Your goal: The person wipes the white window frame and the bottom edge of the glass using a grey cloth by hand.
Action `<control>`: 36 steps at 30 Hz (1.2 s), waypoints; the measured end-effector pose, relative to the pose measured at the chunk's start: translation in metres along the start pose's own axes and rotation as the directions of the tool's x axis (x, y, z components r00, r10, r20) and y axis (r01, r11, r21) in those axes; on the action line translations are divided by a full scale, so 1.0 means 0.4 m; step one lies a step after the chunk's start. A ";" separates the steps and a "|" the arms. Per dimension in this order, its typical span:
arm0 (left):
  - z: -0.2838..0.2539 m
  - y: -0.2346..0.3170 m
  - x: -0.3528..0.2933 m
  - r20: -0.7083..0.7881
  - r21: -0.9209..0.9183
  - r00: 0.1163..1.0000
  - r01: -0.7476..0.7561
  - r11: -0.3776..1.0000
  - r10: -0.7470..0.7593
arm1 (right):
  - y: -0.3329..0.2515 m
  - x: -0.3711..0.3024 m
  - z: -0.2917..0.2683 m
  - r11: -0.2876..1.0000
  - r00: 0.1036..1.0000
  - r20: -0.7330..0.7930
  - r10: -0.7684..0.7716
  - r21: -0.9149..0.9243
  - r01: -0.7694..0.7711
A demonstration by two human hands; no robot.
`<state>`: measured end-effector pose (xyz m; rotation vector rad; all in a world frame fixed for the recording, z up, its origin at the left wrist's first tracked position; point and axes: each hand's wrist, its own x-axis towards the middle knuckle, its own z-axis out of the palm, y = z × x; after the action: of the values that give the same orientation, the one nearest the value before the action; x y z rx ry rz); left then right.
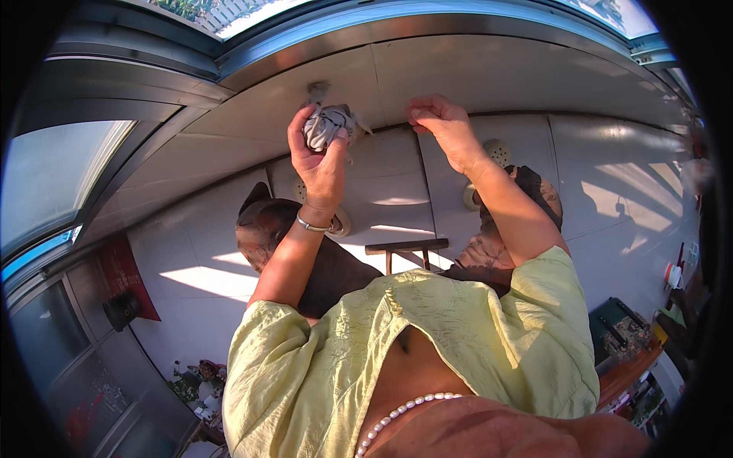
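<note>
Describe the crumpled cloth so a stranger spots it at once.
Below the window frame is a pale wall. Before it, the left hand, bracelet at the wrist, holds the cloth. Dark lines across its greyish-white folds set it apart from the plain wall behind.

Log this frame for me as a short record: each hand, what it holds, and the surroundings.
Left hand: left hand raised, fingers and thumb around a crumpled pale cloth with dark lines
Right hand: right hand raised apart from the cloth, fingers bent; no object visible in it
Left wrist: metal bracelet
Clothing: yellow-green top, dark patterned trousers
Between legs: dark wooden frame
Ahead: metal window frame
Light: sunlit patches on pale floor
</note>
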<state>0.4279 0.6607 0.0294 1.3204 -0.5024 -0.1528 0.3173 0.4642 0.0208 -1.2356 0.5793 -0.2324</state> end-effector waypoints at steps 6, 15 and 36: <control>0.044 0.069 0.179 0.208 0.749 0.660 -0.582 0.316 0.721 | -0.105 -0.041 -0.063 0.983 0.994 0.053 0.096 0.150 -0.103; 0.260 -0.066 0.144 0.260 0.769 0.642 -0.589 0.249 0.721 | -0.127 -0.066 -0.115 1.000 0.998 0.057 0.002 0.021 -0.003; 0.139 -0.095 0.166 0.105 0.740 0.545 -0.602 0.301 0.832 | -0.119 -0.050 -0.169 1.000 1.000 -0.019 -0.016 -0.019 0.016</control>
<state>0.4689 0.5759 0.0195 1.6789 -0.9185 1.1610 0.2713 0.4024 0.0571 -1.2579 0.5901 -0.2530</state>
